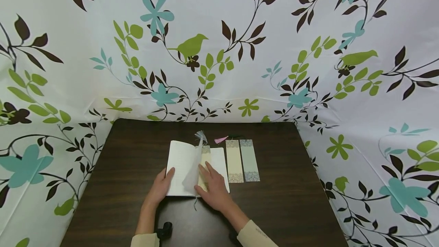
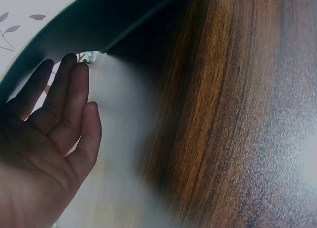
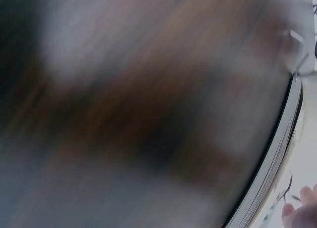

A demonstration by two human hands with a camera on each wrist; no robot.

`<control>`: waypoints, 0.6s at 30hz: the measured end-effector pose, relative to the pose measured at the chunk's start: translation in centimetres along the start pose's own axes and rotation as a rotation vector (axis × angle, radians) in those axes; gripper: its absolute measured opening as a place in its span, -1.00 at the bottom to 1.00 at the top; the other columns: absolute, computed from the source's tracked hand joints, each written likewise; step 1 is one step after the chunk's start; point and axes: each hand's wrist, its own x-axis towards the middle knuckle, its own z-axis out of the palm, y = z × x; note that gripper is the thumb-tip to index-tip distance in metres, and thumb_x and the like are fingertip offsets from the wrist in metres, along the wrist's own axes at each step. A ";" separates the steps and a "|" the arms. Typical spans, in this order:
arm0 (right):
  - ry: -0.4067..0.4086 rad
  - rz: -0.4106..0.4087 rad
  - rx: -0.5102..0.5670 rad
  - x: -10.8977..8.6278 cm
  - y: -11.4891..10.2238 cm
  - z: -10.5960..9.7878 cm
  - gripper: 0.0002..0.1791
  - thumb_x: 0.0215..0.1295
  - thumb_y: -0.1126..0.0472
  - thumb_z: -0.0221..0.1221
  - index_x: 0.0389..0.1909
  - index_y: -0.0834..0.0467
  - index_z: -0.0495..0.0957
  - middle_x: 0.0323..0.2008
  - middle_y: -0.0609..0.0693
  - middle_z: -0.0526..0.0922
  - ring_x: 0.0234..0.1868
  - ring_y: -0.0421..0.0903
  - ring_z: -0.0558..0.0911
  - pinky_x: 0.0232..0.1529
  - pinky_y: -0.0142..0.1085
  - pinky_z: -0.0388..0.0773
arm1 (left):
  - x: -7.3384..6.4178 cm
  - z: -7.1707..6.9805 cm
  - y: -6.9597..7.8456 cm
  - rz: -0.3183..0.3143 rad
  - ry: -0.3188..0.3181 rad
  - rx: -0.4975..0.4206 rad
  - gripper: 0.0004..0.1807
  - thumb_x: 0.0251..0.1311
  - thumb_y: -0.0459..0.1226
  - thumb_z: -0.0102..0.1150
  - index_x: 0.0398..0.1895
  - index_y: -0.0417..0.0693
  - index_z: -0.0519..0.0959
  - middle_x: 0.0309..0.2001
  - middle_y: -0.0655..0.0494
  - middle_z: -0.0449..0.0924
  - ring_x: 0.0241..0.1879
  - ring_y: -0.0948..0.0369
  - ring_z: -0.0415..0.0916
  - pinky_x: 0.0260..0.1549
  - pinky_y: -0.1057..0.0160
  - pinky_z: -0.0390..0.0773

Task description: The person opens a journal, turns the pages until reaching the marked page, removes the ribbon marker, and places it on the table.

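An open notebook (image 1: pixel 180 163) with blank white pages lies on the dark table. At its left edge my left hand (image 1: pixel 158 188) holds on, thumb over the page and fingers beneath the dark cover (image 2: pixel 143 5) in the left wrist view. A cream patterned bookmark (image 1: pixel 205 155) with a grey-blue tassel (image 1: pixel 201 137) lies inside, beside a raised, curving page (image 1: pixel 192 174). My right hand (image 1: pixel 217 190) rests on this bookmark with fingers extended, covering its lower part. In the right wrist view only fingertips (image 3: pixel 299 208) show, at the lower right corner.
Right of the notebook lie a cream bookmark (image 1: pixel 234 161) and a pale green bookmark (image 1: pixel 250 160), with a pink tassel (image 1: pixel 221 140) above them. A ribbon marker (image 1: pixel 195 203) hangs from the notebook's lower edge. A patterned cloth (image 1: pixel 219 83) surrounds the brown wood-grain table (image 1: pixel 284 193).
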 end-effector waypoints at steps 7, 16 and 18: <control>-0.120 -0.096 -0.055 0.0 -1.5 1.3 -0.27 0.63 -0.30 0.06 0.69 -0.17 0.23 0.70 0.07 0.20 0.65 0.09 0.30 0.44 0.24 0.37 | -0.1 0.1 0.1 0.002 -0.008 -0.092 -0.29 0.72 0.16 -0.23 0.52 -0.22 0.42 -0.01 -0.14 0.75 -0.17 0.19 0.65 -0.12 0.21 0.60; -0.138 -0.015 -0.083 0.1 -2.0 1.8 -0.29 0.63 -0.35 -0.01 0.69 -0.30 0.20 0.69 -0.06 0.24 0.65 0.04 0.27 0.44 0.44 0.17 | 0.2 0.2 0.3 -0.004 -0.001 -0.039 -0.31 0.70 0.13 -0.10 0.52 -0.24 0.42 -0.06 -0.15 0.73 -0.23 0.17 0.62 -0.18 0.18 0.57; -0.127 0.010 -0.055 0.1 -2.0 1.8 -0.30 0.63 -0.35 -0.02 0.68 -0.29 0.23 0.69 -0.05 0.24 0.66 0.06 0.26 0.44 0.47 0.14 | 0.2 0.2 0.3 0.001 0.001 -0.018 -0.32 0.71 0.11 -0.11 0.52 -0.25 0.42 -0.04 -0.17 0.72 -0.21 0.17 0.62 -0.18 0.17 0.56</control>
